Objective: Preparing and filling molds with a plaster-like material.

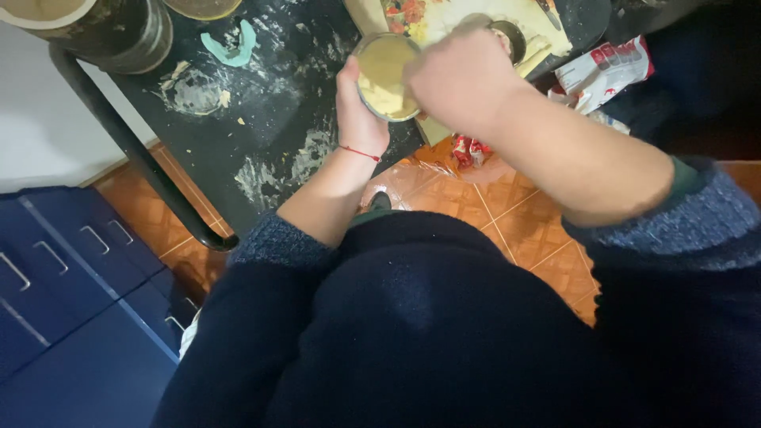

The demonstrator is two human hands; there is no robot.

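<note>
My left hand (358,115) grips the near side of a small round bowl (383,75) holding a pale yellow batter, at the edge of a black floury table (261,103). A thin red string circles that wrist. My right hand (460,79) is closed in a fist over the bowl's right rim; whatever it holds is hidden by the fingers. Both sleeves are dark blue and pushed up the forearms.
A teal scraper (231,49) and flour smears lie on the table's left. A wooden board (476,24) with food and a small round cup sits behind the bowl. A red-and-white packet (602,73) lies at right. Blue drawers (71,269) stand at lower left, orange floor tiles (523,222) below.
</note>
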